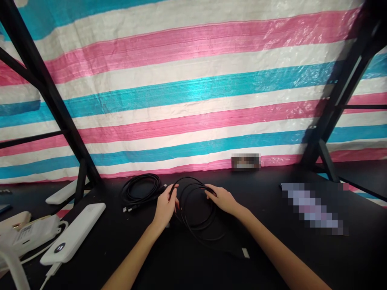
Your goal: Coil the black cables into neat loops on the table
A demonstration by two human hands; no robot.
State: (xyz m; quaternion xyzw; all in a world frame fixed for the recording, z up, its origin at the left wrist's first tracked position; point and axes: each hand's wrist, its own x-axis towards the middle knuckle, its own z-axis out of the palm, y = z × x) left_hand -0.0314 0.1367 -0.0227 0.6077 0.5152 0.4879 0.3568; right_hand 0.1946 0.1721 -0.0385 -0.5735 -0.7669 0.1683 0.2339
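Observation:
A thin black cable (pixel 199 228) is gathered in loose loops between my two hands over the black table. My left hand (pixel 165 203) pinches the left side of the loops between thumb and fingers. On the right side, the fingers of my right hand (pixel 222 200) close around the upper part of the same loops. One end of the cable seems to trail toward a pale connector (pixel 245 253) near my right forearm, though the dark surface hides part of it. Just left of my left hand lies another coiled black cable (pixel 126 195), its light plugs showing.
At the left, a white power bank (pixel 78 231) with a plugged-in cable lies beside a white adapter-like block (pixel 36 235). A pixelated flat item (pixel 314 209) lies right; a pixelated box (pixel 246 162) stands at the back. Black frame posts (pixel 338 100) and a striped sheet (pixel 193 88) bound the table.

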